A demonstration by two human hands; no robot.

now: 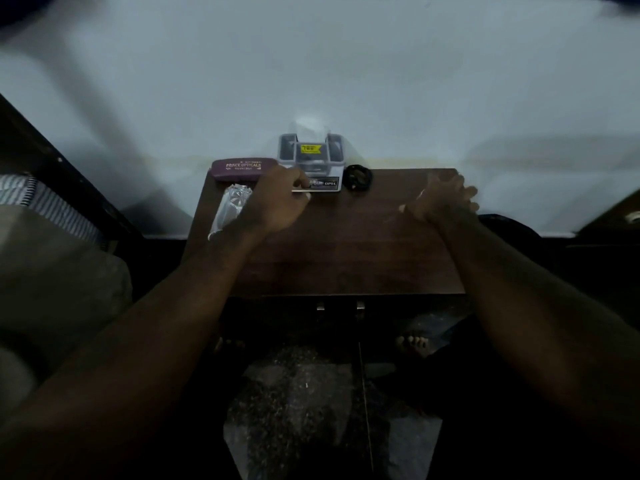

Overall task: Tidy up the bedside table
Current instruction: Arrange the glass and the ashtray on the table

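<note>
Table: dark brown wooden bedside table [346, 251]; the clear plastic organiser box [311, 152] stands at its far edge.
Organiser writing: yellow sticker unreadable; front label reads "OPEL", its left part hidden.
Left hand [277, 200]: curled against the organiser's front base; whether it truly holds it cannot be told.
Right hand [441, 199]: right of the organiser, blurred, fingers loosely spread, holding nothing.
Case: maroon hard spectacle case [242, 168], just left of the organiser, printed "PRINCE OPTICALS".
Wrapper: crinkled clear plastic wrapper [228, 207], front-left of the organiser.
Coil: black coiled object [358, 176], just right of the organiser; too dark to identify.
</note>
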